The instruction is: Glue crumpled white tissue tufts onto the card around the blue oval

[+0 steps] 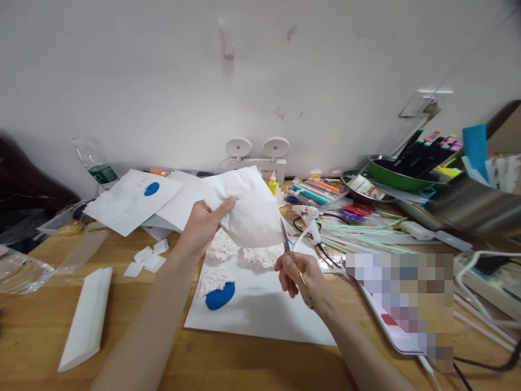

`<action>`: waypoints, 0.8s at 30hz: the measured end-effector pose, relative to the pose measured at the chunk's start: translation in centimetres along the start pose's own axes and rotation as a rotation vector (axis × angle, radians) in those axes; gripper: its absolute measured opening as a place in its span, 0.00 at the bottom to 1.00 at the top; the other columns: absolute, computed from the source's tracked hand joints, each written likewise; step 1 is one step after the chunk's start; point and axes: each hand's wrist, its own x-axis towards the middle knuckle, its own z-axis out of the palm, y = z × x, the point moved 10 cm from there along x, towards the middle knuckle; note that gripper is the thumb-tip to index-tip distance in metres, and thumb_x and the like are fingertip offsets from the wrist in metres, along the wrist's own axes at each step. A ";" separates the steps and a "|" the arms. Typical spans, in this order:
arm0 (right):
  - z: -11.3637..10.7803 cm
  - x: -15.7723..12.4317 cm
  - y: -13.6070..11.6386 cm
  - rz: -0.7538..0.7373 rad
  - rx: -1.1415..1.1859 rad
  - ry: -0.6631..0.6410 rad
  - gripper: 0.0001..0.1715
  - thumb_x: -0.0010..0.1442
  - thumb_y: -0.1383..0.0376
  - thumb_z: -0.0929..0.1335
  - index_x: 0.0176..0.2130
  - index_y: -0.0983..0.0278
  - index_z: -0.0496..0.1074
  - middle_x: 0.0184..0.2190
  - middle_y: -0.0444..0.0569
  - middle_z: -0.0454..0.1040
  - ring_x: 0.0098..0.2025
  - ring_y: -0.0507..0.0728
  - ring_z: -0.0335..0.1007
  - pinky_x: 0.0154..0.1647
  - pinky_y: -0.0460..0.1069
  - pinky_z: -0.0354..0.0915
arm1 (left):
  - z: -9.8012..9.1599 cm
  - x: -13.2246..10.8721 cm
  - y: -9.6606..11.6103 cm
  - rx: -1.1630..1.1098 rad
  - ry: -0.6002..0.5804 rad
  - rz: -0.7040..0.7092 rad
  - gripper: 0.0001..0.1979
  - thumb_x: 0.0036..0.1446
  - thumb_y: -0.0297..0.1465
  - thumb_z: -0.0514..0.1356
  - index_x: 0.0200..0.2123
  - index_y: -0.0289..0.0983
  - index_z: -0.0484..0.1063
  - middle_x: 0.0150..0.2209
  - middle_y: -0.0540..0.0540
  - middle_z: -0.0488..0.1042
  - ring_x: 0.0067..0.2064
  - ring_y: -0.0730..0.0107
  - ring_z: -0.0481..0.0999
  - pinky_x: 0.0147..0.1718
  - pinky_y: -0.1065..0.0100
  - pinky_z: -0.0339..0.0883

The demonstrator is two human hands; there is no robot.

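Observation:
My left hand (209,222) grips the left edge of a creased white paper (254,209), thumb on top, holding it up above the table. Gold-handled scissors (301,279) are in my right hand (299,277), their blades pointing up at the right edge of the paper. Beneath both hands lies a white sheet (264,309) with clumps of white crumpled material (217,279) and a blue oval (220,296) at its left. The held paper hides part of the sheet.
Small white squares (154,263) and a folded white paper (87,317) lie left. Behind are a yellow bottle (272,184) and markers (313,193). On the right are a glue gun (309,220), a tablet (391,320), white sticks and a green bowl (401,176).

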 end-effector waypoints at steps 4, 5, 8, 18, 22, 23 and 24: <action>-0.1 0.1 0.0 -0.008 0.017 0.001 0.28 0.53 0.45 0.61 0.27 0.68 0.66 0.12 0.41 0.63 0.11 0.45 0.54 0.11 0.41 0.48 | 0.4 -0.1 -0.3 0.042 -0.017 -0.016 0.15 0.40 0.36 0.66 0.32 0.32 0.76 0.32 0.42 0.78 0.37 0.62 0.76 0.32 0.71 0.69; -0.1 0.1 0.0 -0.009 0.025 0.002 0.27 0.53 0.45 0.61 0.27 0.68 0.65 0.12 0.41 0.63 0.11 0.45 0.54 0.11 0.41 0.48 | 0.4 -0.1 -0.3 0.058 -0.020 -0.021 0.15 0.41 0.36 0.66 0.31 0.32 0.76 0.32 0.42 0.78 0.37 0.62 0.76 0.31 0.71 0.69; 0.0 0.1 -0.2 -0.019 0.058 -0.011 0.28 0.52 0.45 0.61 0.27 0.68 0.65 0.12 0.41 0.63 0.11 0.45 0.54 0.11 0.41 0.49 | 0.4 -0.2 -0.5 0.100 -0.022 -0.034 0.14 0.41 0.37 0.66 0.28 0.32 0.76 0.31 0.42 0.78 0.36 0.62 0.76 0.29 0.72 0.68; 0.2 0.1 -0.4 -0.044 0.082 -0.038 0.28 0.52 0.44 0.61 0.27 0.68 0.65 0.12 0.40 0.62 0.11 0.45 0.53 0.12 0.42 0.49 | 0.7 -0.4 -0.7 0.163 -0.034 -0.051 0.15 0.38 0.38 0.66 0.27 0.32 0.75 0.33 0.42 0.78 0.37 0.60 0.75 0.29 0.70 0.69; 0.1 0.1 -0.2 -0.035 0.089 -0.032 0.29 0.51 0.43 0.61 0.27 0.68 0.65 0.12 0.40 0.62 0.11 0.45 0.52 0.12 0.42 0.49 | 0.8 -0.5 -0.7 0.150 -0.040 -0.050 0.15 0.38 0.39 0.66 0.26 0.32 0.75 0.31 0.42 0.78 0.37 0.60 0.75 0.30 0.70 0.69; 0.1 0.1 -0.2 -0.030 0.089 -0.029 0.29 0.51 0.43 0.61 0.27 0.67 0.65 0.12 0.40 0.62 0.11 0.45 0.52 0.12 0.42 0.49 | 0.9 -0.5 -0.7 0.147 -0.046 -0.044 0.15 0.38 0.39 0.66 0.26 0.32 0.75 0.31 0.42 0.78 0.37 0.59 0.75 0.30 0.69 0.69; 0.1 0.2 -0.1 -0.026 0.088 -0.026 0.29 0.52 0.44 0.61 0.27 0.67 0.65 0.11 0.40 0.61 0.10 0.45 0.52 0.12 0.42 0.48 | 1.0 -0.5 -0.6 0.144 -0.055 -0.035 0.16 0.38 0.39 0.66 0.27 0.32 0.75 0.31 0.41 0.78 0.38 0.59 0.75 0.31 0.69 0.69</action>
